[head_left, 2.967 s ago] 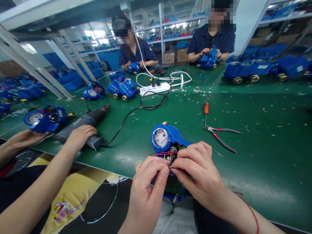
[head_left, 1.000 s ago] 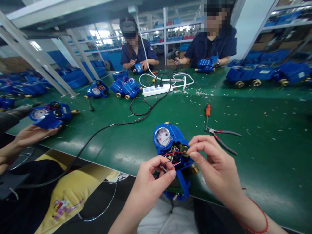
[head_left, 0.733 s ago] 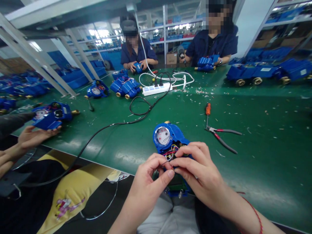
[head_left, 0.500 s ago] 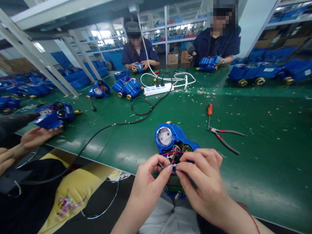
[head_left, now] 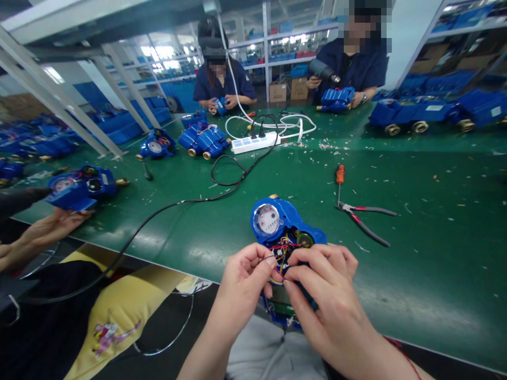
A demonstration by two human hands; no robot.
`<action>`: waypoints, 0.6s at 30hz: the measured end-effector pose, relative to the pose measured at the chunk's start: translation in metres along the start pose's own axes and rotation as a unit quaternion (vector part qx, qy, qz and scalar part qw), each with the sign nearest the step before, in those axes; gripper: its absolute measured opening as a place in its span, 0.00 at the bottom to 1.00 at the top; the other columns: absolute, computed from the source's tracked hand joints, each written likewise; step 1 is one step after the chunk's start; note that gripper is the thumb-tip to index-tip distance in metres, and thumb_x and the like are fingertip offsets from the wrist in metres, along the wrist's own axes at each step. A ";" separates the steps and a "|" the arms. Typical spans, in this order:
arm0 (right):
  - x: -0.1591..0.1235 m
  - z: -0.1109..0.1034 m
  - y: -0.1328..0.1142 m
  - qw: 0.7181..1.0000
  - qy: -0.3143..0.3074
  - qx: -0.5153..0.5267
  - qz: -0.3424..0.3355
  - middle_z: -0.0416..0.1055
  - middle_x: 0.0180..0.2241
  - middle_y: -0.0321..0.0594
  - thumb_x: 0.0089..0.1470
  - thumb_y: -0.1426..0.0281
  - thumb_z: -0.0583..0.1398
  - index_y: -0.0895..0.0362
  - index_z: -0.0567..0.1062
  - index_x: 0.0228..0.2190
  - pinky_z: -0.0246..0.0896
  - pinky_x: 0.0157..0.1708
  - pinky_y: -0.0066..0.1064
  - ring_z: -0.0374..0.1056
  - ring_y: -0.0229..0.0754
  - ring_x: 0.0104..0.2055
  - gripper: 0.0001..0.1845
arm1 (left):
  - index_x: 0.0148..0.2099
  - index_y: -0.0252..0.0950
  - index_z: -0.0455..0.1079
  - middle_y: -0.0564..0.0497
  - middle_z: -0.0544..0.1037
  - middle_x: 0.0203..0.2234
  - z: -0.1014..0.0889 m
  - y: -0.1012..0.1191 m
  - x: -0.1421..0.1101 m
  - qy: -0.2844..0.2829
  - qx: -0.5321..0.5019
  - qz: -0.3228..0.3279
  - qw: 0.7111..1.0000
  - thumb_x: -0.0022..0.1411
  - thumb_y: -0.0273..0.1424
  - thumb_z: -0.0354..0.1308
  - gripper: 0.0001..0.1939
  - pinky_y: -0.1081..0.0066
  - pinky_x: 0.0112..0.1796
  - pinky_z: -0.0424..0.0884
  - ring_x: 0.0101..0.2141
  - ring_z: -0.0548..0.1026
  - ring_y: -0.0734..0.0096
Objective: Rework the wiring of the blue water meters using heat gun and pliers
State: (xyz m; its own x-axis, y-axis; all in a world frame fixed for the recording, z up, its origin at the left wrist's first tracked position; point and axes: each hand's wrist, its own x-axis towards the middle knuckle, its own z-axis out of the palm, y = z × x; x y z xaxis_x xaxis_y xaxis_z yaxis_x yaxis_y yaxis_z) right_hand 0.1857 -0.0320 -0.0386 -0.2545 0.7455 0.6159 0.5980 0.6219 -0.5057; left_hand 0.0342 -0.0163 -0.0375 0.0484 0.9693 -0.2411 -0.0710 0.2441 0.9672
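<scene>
A: What just changed at your end?

B: My left hand (head_left: 241, 279) has drawn slightly up and away from my right hand (head_left: 335, 295). The 2 sets of fingertips nearly met half a second ago; now there's a small gap between them.

A: And the grip?

B: Left thumb and forefinger pinch a thin dark wire (head_left: 266, 258). The right fingertips are bunched close by, near a wire end, but I can't tell whether they're closed on it.

A: Where's the unit?

B: The blue plastic meter with a round clear dial (head_left: 288, 208) sits at my edge of the green desk (head_left: 222, 232), open towards me. Its thin red wires (head_left: 292, 245) are in view, so I judge the wiring is still loose and being handled.

A: Anything else shifted?

B: Not the orange-handled screwdriver (head_left: 340, 174) or the red-and-grey-handled pliers (head_left: 370, 231). They lie touching or nearly so, beyond my right hand.
</scene>
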 end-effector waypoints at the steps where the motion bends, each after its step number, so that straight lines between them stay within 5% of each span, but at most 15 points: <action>1: 0.000 0.000 0.000 1.000 0.001 -0.002 0.002 0.72 0.37 0.38 0.56 0.78 0.57 0.55 0.73 0.29 0.44 0.47 0.42 0.60 0.44 0.43 0.08 | 0.28 0.34 0.67 0.55 0.74 0.18 -0.001 0.000 -0.001 -0.008 0.001 0.004 1.000 0.56 0.34 0.59 0.09 0.79 0.19 0.62 0.16 0.66 0.81; 9: 0.000 0.007 0.000 1.000 0.011 -0.014 0.018 0.73 0.38 0.38 0.58 0.75 0.58 0.54 0.74 0.30 0.45 0.46 0.41 0.60 0.45 0.43 0.07 | 0.24 0.33 0.67 0.55 0.67 0.23 -0.006 -0.001 0.001 -0.015 0.049 0.065 0.997 0.57 0.31 0.59 0.11 0.77 0.25 0.59 0.23 0.62 0.79; 12: -0.002 0.003 0.000 1.000 -0.014 0.000 0.022 0.72 0.40 0.38 0.57 0.77 0.57 0.55 0.72 0.31 0.45 0.47 0.41 0.59 0.45 0.44 0.07 | 0.29 0.35 0.68 0.55 0.67 0.28 -0.009 0.001 0.002 -0.017 0.097 0.093 0.991 0.58 0.28 0.57 0.05 0.75 0.26 0.59 0.25 0.62 0.77; 15: -0.005 0.000 -0.001 0.999 -0.018 0.004 0.027 0.70 0.41 0.38 0.58 0.79 0.55 0.55 0.70 0.32 0.45 0.48 0.40 0.58 0.44 0.46 0.07 | 0.42 0.42 0.70 0.53 0.68 0.39 -0.014 0.005 0.000 0.000 0.186 0.211 0.960 0.62 0.25 0.54 0.09 0.72 0.40 0.64 0.39 0.68 0.72; 18: -0.010 0.000 -0.001 0.999 -0.017 0.007 0.034 0.67 0.43 0.40 0.59 0.79 0.54 0.56 0.69 0.33 0.46 0.48 0.40 0.57 0.44 0.47 0.08 | 0.45 0.48 0.71 0.52 0.63 0.50 -0.018 0.012 -0.003 -0.084 0.297 0.293 0.905 0.66 0.25 0.52 0.12 0.67 0.54 0.57 0.55 0.61 0.67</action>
State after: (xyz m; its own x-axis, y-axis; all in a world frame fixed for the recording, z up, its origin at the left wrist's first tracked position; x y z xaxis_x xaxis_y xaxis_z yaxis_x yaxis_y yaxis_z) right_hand 0.1873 -0.0401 -0.0440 -0.2395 0.7932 0.5598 0.6044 0.5731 -0.5535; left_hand 0.0151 -0.0152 -0.0263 0.3309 0.8963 0.2953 0.4117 -0.4187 0.8094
